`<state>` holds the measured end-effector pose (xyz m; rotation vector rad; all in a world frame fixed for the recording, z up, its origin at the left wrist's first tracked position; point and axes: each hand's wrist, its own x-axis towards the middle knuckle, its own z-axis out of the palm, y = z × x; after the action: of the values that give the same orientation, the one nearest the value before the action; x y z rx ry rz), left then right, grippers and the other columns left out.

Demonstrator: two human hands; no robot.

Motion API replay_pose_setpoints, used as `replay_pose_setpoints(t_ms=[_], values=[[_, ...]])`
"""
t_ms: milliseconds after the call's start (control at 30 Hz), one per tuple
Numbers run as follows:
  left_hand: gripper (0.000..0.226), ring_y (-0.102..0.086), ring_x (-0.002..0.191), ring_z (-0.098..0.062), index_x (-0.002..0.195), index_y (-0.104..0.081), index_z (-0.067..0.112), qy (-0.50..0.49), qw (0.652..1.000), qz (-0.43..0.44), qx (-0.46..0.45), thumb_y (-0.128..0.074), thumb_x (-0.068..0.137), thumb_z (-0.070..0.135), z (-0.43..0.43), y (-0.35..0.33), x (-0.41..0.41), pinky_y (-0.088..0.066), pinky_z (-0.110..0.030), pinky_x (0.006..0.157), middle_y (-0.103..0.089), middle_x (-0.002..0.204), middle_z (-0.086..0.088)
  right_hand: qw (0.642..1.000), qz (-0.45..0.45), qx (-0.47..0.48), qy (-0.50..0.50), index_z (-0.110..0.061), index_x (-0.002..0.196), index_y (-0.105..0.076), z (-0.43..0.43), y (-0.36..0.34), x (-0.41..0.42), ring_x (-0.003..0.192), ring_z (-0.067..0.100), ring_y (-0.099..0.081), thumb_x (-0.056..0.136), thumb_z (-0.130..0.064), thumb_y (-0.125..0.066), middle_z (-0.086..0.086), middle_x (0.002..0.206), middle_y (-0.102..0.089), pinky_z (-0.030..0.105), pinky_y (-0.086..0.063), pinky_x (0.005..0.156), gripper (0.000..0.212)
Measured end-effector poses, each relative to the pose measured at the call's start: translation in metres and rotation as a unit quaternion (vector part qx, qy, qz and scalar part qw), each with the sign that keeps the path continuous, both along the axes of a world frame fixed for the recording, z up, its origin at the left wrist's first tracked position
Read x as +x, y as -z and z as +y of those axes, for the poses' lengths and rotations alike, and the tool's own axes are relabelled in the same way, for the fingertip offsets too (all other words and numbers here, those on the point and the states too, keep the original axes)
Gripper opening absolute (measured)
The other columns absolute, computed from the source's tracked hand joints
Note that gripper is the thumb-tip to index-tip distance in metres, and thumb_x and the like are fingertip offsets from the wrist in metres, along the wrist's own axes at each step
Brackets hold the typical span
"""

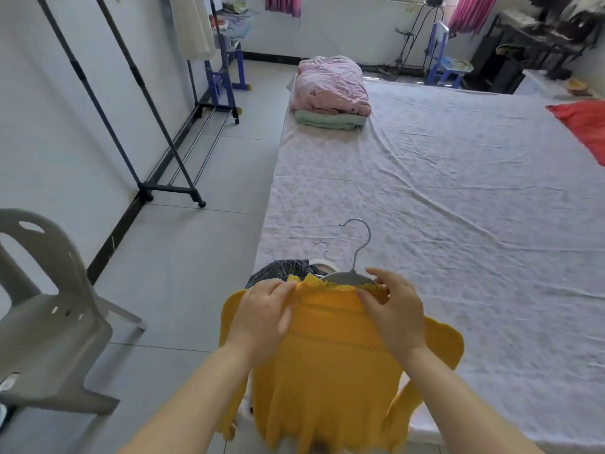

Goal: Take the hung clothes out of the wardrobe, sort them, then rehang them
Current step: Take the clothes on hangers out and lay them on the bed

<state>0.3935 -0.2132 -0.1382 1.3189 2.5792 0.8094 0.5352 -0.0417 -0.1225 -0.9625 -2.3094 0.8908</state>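
A yellow knit top [330,365] lies at the near corner of the bed on a grey hanger [352,275], whose hook points away from me. My left hand [262,314] pinches the top's left shoulder by the lace collar. My right hand [397,311] grips the right shoulder over the hanger's arm. Under the top lies a dark patterned garment [278,270] on a white hanger [322,252]. The dark clothes rack [147,103] stands by the left wall, with a cream garment [193,24] hanging at its far end.
The bed's white sheet [442,198] holds a folded pink and green bedding pile [332,91] at the far end and a red cloth [586,126] at the right edge. A grey plastic chair [49,316] stands at my left. Blue stools stand by the far wall.
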Motion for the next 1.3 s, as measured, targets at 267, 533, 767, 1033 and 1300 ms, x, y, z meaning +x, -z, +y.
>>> replay_pose_setpoints(t_ms=[267,533,767,1033,1300], values=[[0.050,-0.035,0.128,-0.014,0.137,-0.040,0.020,-0.035,0.995,-0.028,-0.087,-0.052,0.089,0.023,0.081,0.044,-0.064,-0.023,-0.028,0.108,-0.043,0.136,0.004,0.994,-0.078,-0.068,-0.019,-0.025,0.113,-0.060,0.094,0.065,-0.089,0.101,0.014,-0.051,0.083,-0.028,-0.067,-0.009,0.098,-0.057,0.023,-0.038,0.079,0.031],[0.051,-0.023,0.134,-0.011,0.142,-0.030,0.023,-0.058,0.980,-0.071,-0.175,-0.045,0.093,0.030,0.108,0.084,-0.078,-0.021,-0.028,0.109,-0.031,0.144,0.008,0.957,-0.248,-0.126,-0.076,-0.017,0.127,-0.050,0.126,0.119,-0.126,0.121,0.021,-0.043,0.090,-0.027,-0.058,0.004,0.130,-0.046,0.033,-0.041,0.097,0.039],[0.050,-0.024,0.134,-0.012,0.142,-0.030,0.021,-0.038,0.978,-0.068,-0.195,-0.042,0.095,0.033,0.118,0.086,-0.078,-0.023,-0.030,0.110,-0.032,0.144,0.006,0.942,-0.305,-0.117,-0.078,-0.018,0.131,-0.047,0.113,0.128,-0.090,0.125,0.018,-0.039,0.092,-0.029,-0.054,0.001,0.136,-0.043,0.028,-0.037,0.098,0.041],[0.048,-0.033,0.126,-0.012,0.139,-0.033,0.024,0.048,0.981,-0.007,-0.186,-0.043,0.093,0.034,0.125,0.051,-0.079,-0.026,-0.027,0.104,-0.038,0.136,0.009,0.948,-0.304,-0.087,-0.025,-0.022,0.139,-0.035,0.090,0.088,-0.050,0.129,0.016,-0.034,0.092,-0.028,-0.055,-0.002,0.139,-0.038,0.028,-0.034,0.104,0.052],[0.051,-0.023,0.137,-0.016,0.143,-0.026,0.026,0.250,0.945,0.042,-0.206,-0.041,0.095,0.037,0.130,0.011,-0.045,-0.022,-0.032,0.111,-0.028,0.148,0.007,0.931,-0.309,-0.102,0.166,-0.029,0.135,-0.038,0.017,0.046,0.033,0.121,0.019,-0.040,0.088,-0.035,-0.055,-0.003,0.133,-0.042,0.027,-0.038,0.096,0.050]])
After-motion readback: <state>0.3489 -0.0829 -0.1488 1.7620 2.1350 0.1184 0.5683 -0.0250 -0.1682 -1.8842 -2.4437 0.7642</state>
